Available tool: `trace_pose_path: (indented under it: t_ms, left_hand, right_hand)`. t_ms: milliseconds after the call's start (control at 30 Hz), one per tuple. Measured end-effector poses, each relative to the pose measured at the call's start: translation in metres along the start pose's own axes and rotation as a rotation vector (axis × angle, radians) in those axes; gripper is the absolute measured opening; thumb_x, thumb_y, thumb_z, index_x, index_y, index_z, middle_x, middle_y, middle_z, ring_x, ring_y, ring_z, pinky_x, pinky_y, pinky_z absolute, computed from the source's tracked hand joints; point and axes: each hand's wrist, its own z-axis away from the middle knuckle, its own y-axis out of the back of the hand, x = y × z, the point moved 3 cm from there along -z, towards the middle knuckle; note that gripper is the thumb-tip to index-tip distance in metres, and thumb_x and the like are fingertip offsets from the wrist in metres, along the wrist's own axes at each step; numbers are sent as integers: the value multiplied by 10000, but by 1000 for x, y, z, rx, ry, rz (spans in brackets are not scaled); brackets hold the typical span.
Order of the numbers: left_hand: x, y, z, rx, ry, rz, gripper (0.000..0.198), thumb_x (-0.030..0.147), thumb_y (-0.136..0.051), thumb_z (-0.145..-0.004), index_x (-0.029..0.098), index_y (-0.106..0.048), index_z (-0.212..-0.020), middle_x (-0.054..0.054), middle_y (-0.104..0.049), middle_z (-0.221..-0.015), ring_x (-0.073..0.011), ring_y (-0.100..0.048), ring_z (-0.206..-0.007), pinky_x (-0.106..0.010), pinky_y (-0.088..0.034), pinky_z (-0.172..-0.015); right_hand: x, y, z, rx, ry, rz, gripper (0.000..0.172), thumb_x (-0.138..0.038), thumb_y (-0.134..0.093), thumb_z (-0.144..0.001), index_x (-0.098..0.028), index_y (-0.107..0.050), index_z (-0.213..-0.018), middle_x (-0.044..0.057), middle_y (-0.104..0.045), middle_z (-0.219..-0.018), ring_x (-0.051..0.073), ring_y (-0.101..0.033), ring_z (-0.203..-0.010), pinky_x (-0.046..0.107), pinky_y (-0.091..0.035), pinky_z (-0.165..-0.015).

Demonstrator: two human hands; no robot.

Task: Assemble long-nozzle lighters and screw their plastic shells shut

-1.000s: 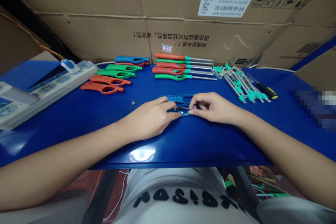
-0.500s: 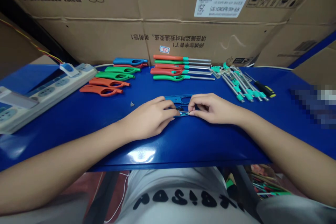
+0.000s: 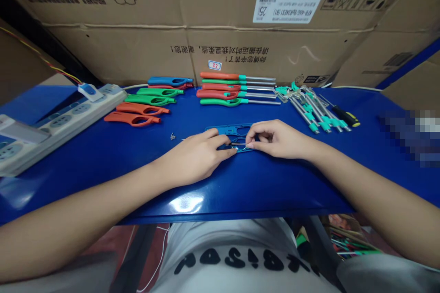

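Note:
At the middle of the table, my left hand (image 3: 201, 153) rests over the near half of a blue lighter casing (image 3: 244, 141), its thumb and fingers closed on it. Thin wires (image 3: 240, 149) and small inner parts show inside that half. My right hand (image 3: 277, 139) pinches a thin wire at the casing's right part, thumb against forefinger. The other blue casing half (image 3: 228, 129) lies open side up just behind both hands. Much of the near half is hidden under my left fingers. A thin rod tip (image 3: 184, 139) sticks out left of my left hand.
Small screws (image 3: 172, 136) lie to the left. Behind are coloured lighter handles (image 3: 137, 119), lighters with metal tubes (image 3: 237, 94), tube assemblies (image 3: 309, 110) and a screwdriver (image 3: 345, 116). A power strip (image 3: 65, 123) edges the left; a cardboard box (image 3: 144, 46) stands behind.
My left hand has shifted slightly left, and more of the far casing half's left end now shows. Its fingers have spread a little along the near half. My right hand keeps its pinch.

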Motion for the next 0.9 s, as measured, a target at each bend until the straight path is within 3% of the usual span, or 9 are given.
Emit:
trace_pose_path:
  t_ms: [167, 433, 900]
  left_hand:
    - [-1, 0, 0, -4, 4, 0, 388, 157, -504, -972, 184, -648, -1332, -137, -648, -1166, -274, -571, -1002, -402, -530, -885]
    - [1, 0, 0, -18, 17, 30, 401, 168, -493, -984, 200, -630, -1360, -135, -642, -1172, -271, -577, -1027, -407, -524, -912]
    - [1, -2, 0, 33, 37, 114, 372, 211, -445, -1017, 222, -678, -1307, -122, -634, -1099, -258, -564, -966, -401, -510, -901]
  right_hand:
    - [-3, 0, 1, -3, 51, 65, 107, -253, -656, -871, -157, -701, -875, -11, -603, -704, 90, -427, -566, 233, -351, -559]
    - [-5, 5, 5, -57, 197, 69, 97, -218, -639, -907, -153, -710, -907, 43, -681, -890, 109, -549, -690, 231, -409, -616]
    - [-4, 3, 4, -41, 193, 103, 119, -228, -595, -940, -144, -678, -925, 28, -634, -840, 101, -494, -651, 238, -393, -619]
